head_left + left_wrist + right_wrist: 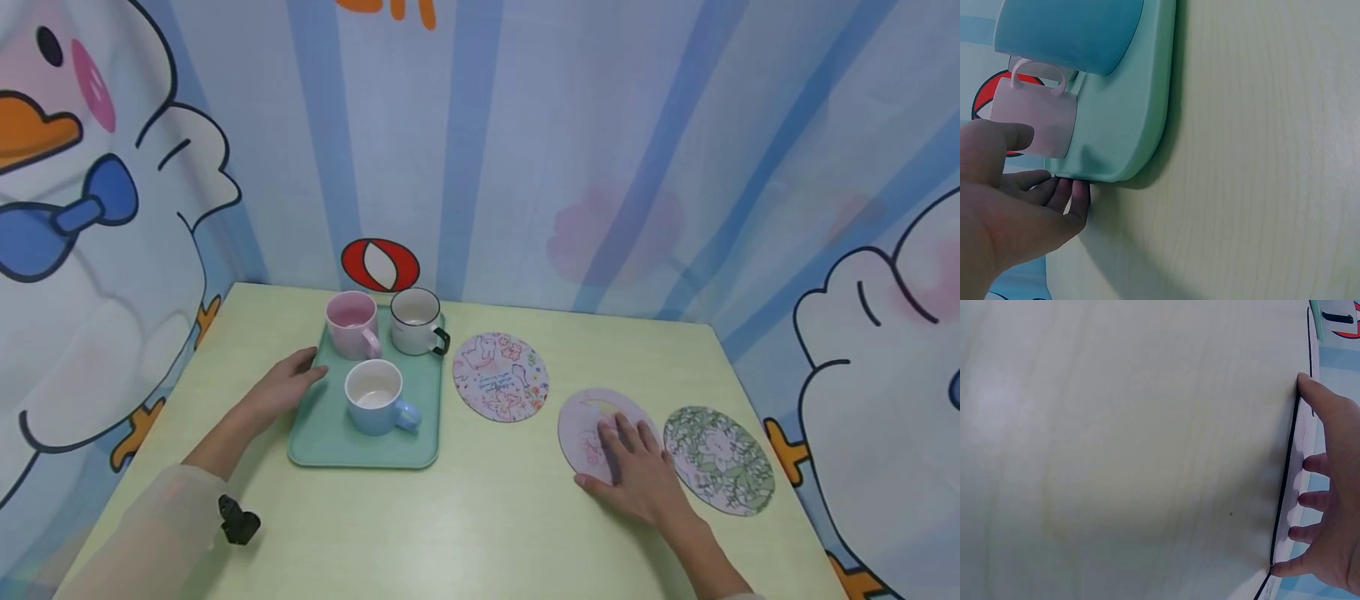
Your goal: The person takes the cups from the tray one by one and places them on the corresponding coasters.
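Observation:
In the head view my left hand (288,385) is at the left edge of a green tray (322,442). From the left wrist view, its fingers (1063,194) touch the tray's side, while the thumb stands in front of a pink mug (1035,119). The tray also bears a white mug (415,327) with a black handle and a blue mug (373,408). My right hand (641,475) lies spread over the middle round mat (581,429), which is pale pink. Its thumb and little finger reach the mat's edge in the right wrist view.
Between tray and right hand lies a round mat with pink animal drawings (501,379). A green floral round mat (720,462) adjoins the middle one on the right. A printed curtain (525,150) hangs behind the pale table (450,533). A small black device (238,521) sits by my left sleeve.

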`<move>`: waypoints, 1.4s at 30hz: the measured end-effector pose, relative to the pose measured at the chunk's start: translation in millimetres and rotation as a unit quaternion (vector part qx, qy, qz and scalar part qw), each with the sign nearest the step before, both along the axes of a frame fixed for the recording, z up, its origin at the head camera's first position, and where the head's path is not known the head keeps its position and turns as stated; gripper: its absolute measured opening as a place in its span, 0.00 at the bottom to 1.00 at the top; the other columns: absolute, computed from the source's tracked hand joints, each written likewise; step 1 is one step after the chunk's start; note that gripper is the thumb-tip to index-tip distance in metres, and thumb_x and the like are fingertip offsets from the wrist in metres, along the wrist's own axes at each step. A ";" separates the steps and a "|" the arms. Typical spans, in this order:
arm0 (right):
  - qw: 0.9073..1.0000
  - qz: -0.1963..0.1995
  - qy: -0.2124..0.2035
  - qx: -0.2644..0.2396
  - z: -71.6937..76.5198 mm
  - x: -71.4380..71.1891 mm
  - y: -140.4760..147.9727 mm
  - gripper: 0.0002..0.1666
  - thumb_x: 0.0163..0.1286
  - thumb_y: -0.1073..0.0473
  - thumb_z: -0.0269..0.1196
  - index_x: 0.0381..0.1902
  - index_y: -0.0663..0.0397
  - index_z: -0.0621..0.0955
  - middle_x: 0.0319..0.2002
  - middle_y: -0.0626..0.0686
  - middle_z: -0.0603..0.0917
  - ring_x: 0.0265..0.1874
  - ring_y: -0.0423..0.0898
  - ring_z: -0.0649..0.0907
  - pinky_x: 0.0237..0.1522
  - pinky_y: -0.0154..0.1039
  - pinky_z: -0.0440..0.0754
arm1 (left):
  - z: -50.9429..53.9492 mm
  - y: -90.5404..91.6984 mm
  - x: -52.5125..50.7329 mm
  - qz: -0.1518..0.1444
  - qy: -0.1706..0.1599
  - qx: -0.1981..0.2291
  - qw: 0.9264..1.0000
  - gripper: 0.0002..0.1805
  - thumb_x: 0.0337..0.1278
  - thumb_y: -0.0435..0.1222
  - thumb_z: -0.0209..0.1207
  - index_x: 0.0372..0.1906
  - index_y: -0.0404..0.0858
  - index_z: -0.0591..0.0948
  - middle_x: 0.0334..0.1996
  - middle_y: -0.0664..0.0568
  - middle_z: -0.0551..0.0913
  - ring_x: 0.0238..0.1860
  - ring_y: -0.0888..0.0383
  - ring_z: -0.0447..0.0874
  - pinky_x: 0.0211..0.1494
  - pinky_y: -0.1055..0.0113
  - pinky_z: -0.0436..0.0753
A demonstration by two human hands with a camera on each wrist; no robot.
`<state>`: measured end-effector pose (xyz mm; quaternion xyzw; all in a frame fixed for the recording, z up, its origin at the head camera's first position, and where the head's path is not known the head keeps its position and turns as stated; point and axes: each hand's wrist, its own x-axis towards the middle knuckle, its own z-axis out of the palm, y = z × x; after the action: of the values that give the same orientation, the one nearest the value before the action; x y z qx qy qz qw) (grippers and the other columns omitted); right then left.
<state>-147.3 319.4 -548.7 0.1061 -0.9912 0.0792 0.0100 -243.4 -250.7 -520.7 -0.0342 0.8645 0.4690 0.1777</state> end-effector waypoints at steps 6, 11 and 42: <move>1.000 0.001 0.011 -0.002 -3.1 -2.4 -1.1 0.57 0.65 0.22 0.64 0.79 0.51 0.71 0.81 0.63 0.63 0.78 0.73 0.59 0.61 0.85 0.61 | -1.0 -5.9 2.4 0.021 0.033 0.006 0.999 0.35 0.86 0.40 0.43 0.83 0.25 0.49 0.80 0.27 0.55 0.80 0.30 0.53 0.77 0.39 0.61; 1.000 0.001 0.015 -0.003 -5.3 -5.6 -0.8 0.57 0.65 0.22 0.64 0.80 0.49 0.70 0.81 0.63 0.63 0.78 0.72 0.60 0.61 0.85 0.61 | -2.6 -7.0 1.0 0.055 0.041 -0.008 0.998 0.32 0.82 0.35 0.46 0.80 0.22 0.58 0.73 0.27 0.68 0.73 0.33 0.69 0.68 0.44 0.76; 1.000 -0.007 0.021 -0.018 -12.7 -32.4 -2.9 0.55 0.65 0.23 0.64 0.81 0.47 0.70 0.81 0.63 0.61 0.79 0.72 0.58 0.62 0.85 0.59 | -10.1 -6.1 -9.0 0.060 0.060 -0.123 0.989 0.24 0.75 0.34 0.55 0.69 0.26 0.74 0.46 0.35 0.82 0.42 0.47 0.81 0.39 0.62 0.78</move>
<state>-179.7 316.4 -561.3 0.1003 -0.9898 0.0951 0.0333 -252.4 -256.8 -530.9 -0.0794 0.9211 0.3700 0.0914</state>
